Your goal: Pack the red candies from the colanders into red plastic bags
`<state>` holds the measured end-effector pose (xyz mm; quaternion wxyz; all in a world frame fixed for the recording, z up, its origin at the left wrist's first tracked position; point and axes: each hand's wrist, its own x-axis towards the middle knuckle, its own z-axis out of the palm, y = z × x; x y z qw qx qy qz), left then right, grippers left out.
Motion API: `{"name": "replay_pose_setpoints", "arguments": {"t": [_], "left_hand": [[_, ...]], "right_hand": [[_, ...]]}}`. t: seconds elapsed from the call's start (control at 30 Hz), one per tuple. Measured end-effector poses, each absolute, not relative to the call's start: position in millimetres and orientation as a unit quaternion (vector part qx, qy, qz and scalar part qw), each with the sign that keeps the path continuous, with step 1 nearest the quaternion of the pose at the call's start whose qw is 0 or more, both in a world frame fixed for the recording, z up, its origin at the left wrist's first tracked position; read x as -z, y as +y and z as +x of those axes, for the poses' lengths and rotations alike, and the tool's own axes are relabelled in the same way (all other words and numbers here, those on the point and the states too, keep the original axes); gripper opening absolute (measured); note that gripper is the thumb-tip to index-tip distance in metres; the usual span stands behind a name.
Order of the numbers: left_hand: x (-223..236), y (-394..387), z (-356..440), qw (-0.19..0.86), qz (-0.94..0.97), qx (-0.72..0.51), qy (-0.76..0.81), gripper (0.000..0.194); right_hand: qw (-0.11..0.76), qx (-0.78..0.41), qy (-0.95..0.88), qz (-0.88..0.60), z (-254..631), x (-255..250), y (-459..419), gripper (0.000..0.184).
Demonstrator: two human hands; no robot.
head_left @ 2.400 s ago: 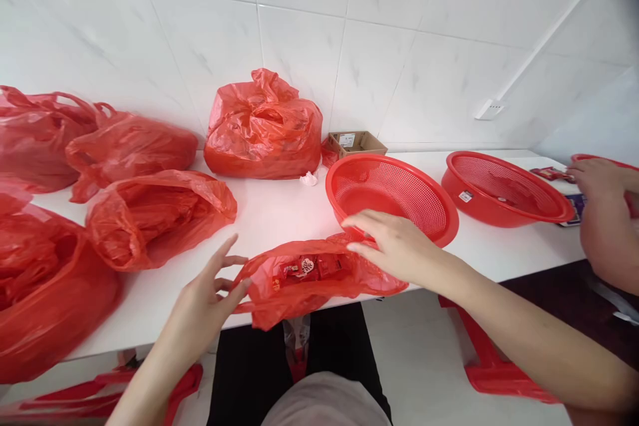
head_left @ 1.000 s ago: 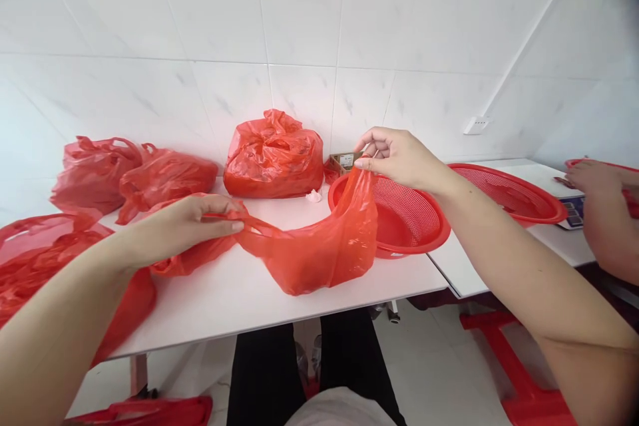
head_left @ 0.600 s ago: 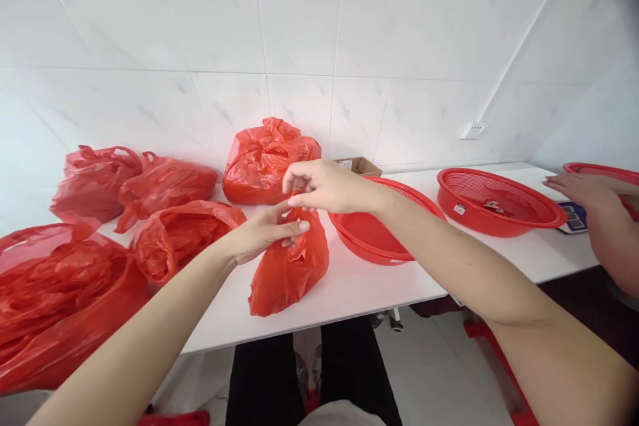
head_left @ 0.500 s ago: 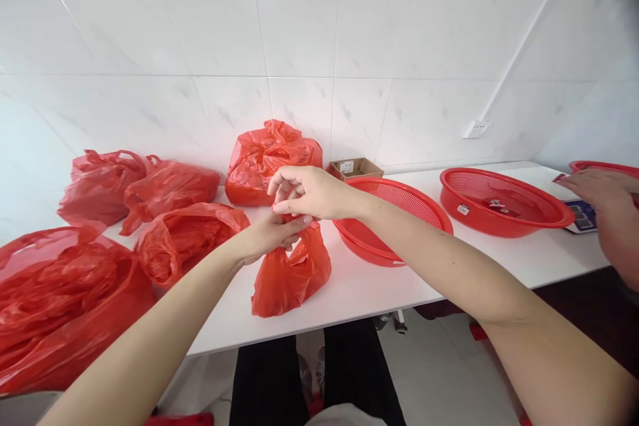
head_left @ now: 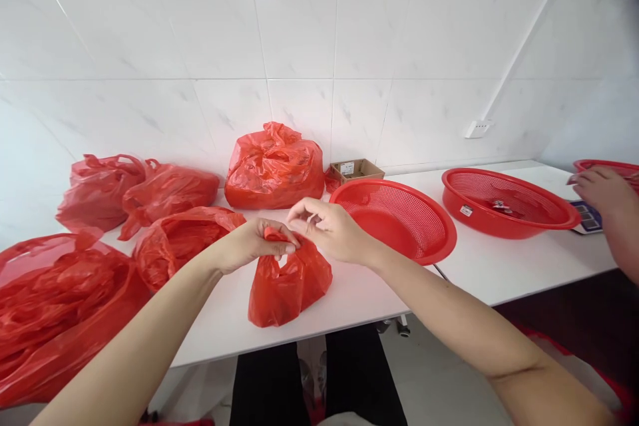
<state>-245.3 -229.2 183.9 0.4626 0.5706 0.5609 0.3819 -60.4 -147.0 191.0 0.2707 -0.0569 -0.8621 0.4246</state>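
Note:
A small red plastic bag (head_left: 309,277) stands near the front edge of the table, its top drawn up and a gap showing under its handle. My left hand (head_left: 254,239) is closed on the bag's handle, thumb and fingers pinched together. Just right of the handle, my right hand (head_left: 334,229) hovers beside the bag's top with loosely bent fingers apart, and nothing shows in them. What lies inside the bag is hidden by the plastic.
Several red bags (head_left: 44,319) crowd the left, and a full, knotted one (head_left: 274,170) sits by the wall. A small cardboard box (head_left: 357,170), a red colander (head_left: 394,226) and another colander (head_left: 509,226) stand rightward. A co-worker's hand (head_left: 606,196) is near a scale (head_left: 588,216).
Both hands have come down and drawn apart slightly. My right hand has moved off the bag's top to the right; my left hand keeps the handle.

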Motion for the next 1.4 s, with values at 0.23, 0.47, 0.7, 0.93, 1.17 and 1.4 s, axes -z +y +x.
{"name": "replay_pose_setpoints", "arguments": {"t": [0.23,0.47,0.7,0.93,1.17,1.4], "left_hand": [[-168.6,-238.7,-233.3,0.017,0.697,-0.247,0.673,0.022],[-152.8,-245.9,-243.6,-0.129,0.711,-0.283,0.631,0.023],[-141.2,-293.8,-220.0,-0.116,0.742,-0.042,0.659,0.024],[-134.2,-309.2,-193.7,-0.015,0.797,-0.130,0.589,0.028],[-128.9,-250.3,-219.8,0.341,0.426,-0.608,0.576,0.052],[-69.5,-250.7,-183.9,0.427,0.379,-0.613,0.546,0.037]], "right_hand": [[0.209,-0.515,-0.819,-0.144,-88.0,-145.0,-121.7,0.028],[0.195,-0.424,-0.881,-0.080,-74.2,-156.3,-125.3,0.027],[0.125,-0.107,-0.950,-0.266,-75.8,-158.7,-74.5,0.031],[0.155,-0.130,-0.931,-0.303,-114.3,-130.0,-73.6,0.023],[0.321,-0.286,-0.858,-0.280,-106.9,-118.7,-109.0,0.039],[0.405,-0.504,-0.743,-0.173,-103.6,-80.6,-155.8,0.023]]}}
